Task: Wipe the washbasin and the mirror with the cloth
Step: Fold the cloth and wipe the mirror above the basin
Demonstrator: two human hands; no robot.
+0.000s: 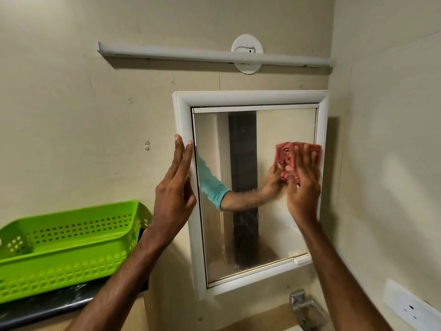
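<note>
two bare forearms come up from the bottom edge. the left hand is raised at the left side of the mirror, its fingers straight and close together, holding nothing; the fingertips lie against the white frame of the mirror, near the edge of the glass. the right hand is flat with the fingers a little spread, and it presses the pink cloth onto the glass at the right side of the mirror, in the upper half, just beside the right part of the frame. the cloth is folded, and part of it sticks out above the fingertips. in the glass there is the reflection of the arm, a turquoise sleeve and the cloth.

under the mirror, at the bottom of the view, a metal tap is seen; of the washbasin only a small pale corner shows below it. on the left a green basket stands on a dark shelf. on the right wall is a white socket. farther up, above the mirror, a long white light fitting is fixed on the wall.
</note>
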